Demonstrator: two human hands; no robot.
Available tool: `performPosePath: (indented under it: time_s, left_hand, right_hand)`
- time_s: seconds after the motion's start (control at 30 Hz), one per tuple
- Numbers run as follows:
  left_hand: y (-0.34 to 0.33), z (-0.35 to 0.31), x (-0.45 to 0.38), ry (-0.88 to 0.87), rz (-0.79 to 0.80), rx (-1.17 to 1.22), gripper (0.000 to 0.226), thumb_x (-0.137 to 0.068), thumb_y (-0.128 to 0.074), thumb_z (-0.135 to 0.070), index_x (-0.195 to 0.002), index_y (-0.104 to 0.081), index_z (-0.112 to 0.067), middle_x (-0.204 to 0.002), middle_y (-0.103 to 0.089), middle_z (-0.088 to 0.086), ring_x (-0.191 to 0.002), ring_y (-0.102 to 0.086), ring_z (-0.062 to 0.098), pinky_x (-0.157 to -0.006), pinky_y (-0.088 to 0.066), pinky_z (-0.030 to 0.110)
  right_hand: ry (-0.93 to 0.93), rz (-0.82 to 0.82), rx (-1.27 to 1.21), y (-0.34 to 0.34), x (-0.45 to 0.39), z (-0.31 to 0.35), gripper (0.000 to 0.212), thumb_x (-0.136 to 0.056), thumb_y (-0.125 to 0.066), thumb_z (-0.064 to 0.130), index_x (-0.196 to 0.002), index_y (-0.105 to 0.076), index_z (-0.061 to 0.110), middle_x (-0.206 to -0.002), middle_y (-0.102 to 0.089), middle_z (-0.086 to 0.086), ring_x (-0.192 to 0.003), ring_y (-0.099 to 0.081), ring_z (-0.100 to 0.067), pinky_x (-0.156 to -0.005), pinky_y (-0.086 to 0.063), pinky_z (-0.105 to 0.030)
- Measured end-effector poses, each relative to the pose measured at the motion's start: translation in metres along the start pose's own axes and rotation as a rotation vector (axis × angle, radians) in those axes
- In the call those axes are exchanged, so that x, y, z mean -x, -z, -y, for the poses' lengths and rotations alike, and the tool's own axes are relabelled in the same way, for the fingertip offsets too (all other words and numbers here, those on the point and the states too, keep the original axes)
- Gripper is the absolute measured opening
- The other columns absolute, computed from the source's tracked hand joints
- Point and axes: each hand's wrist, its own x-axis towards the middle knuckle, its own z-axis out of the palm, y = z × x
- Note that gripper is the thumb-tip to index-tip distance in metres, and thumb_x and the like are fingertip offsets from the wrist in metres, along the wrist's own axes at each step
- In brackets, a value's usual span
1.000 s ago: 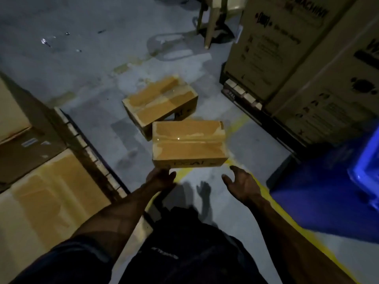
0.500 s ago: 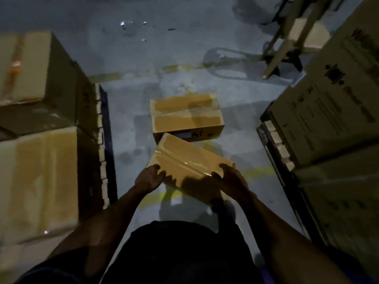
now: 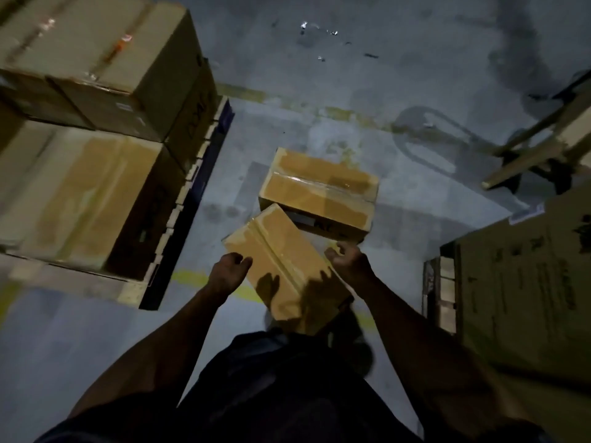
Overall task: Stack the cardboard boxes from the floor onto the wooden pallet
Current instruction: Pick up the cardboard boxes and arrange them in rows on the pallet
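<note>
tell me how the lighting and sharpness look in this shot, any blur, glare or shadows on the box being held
Head view: dim overall, one light from above throwing finger shadows onto the tan taped cardboard box in both hands; head view: faint glare on the tape of the second tan box on the floor; head view: stacked brown cartons on the pallet smeared by motion blur, edges bowed by the wide lens.

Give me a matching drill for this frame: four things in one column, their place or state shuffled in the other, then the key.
Things:
1. tilted cardboard box
2. second small box
3. stacked boxes
4. yellow line

States:
A. painted on the floor
B. lying flat on the floor
C. sitting on the wooden pallet
D. held by the left hand and right hand

Pairs: 1-D, 2-B, 3-C, 4-A
</note>
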Motion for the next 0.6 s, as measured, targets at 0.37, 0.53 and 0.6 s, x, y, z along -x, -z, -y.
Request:
performPosePath:
  time_s: [0.37,0.53,0.6]
  left_hand:
    - [-0.022,-0.019,-0.043,0.436,-0.133,0.862,0.065,-0.1,-0.053,-0.048,-0.142,-0.047,0.001,-0.127,-0.054,0.011,-0.094,-0.056,0.025,-0.077,-0.042,0.037]
    - [-0.054,-0.028,-0.068,0.536,-0.315,1.006,0.071,-0.101,-0.049,-0.051,-0.153,-0.034,-0.004,-0.157,-0.039,0.014,-0.142,-0.038,0.033,-0.097,-0.035,0.041]
    - [-0.072,-0.027,-0.08,0.577,-0.389,1.028,0.071,-0.101,-0.05,-0.052,-0.152,-0.036,-0.004,-0.156,-0.039,0.013,-0.141,-0.039,0.034,-0.097,-0.035,0.043]
  right_hand:
    - [0.005,0.124,-0.12,0.021,-0.098,0.031,0.034,-0.102,-0.055,0.034,-0.122,-0.057,0.006,-0.107,-0.058,-0.007,-0.103,-0.05,-0.019,-0.082,-0.039,-0.023]
    - [0.119,0.299,0.089,0.019,-0.185,0.028,0.073,-0.09,-0.056,0.067,-0.133,-0.056,0.008,-0.111,-0.06,-0.004,-0.103,-0.058,-0.024,-0.085,-0.047,-0.032]
    - [0.137,0.36,0.199,0.011,-0.225,0.013,0.093,-0.075,-0.049,0.086,-0.138,-0.054,0.017,-0.126,-0.06,-0.008,-0.113,-0.059,-0.03,-0.095,-0.047,-0.04]
